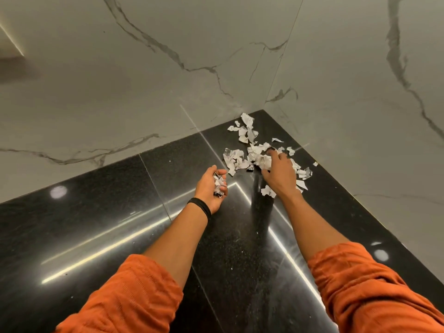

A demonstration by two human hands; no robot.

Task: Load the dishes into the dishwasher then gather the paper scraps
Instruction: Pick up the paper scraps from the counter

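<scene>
Torn white paper scraps (247,132) lie scattered in the far corner of a glossy black stone counter (96,212). My left hand (211,188) is cupped palm-up to the left of the pile, with a small bunch of scraps (219,185) in it. My right hand (278,173) rests palm-down on the middle of the pile, its fingers curled over some crumpled scraps (262,161). More scraps lie beside and under that hand. No dishes or dishwasher are in view.
Grey-white marble walls (144,80) meet at the corner behind the scraps and bound the counter at the back and on the right. Orange sleeves (125,299) are pushed up on both forearms. A black band (200,207) circles my left wrist.
</scene>
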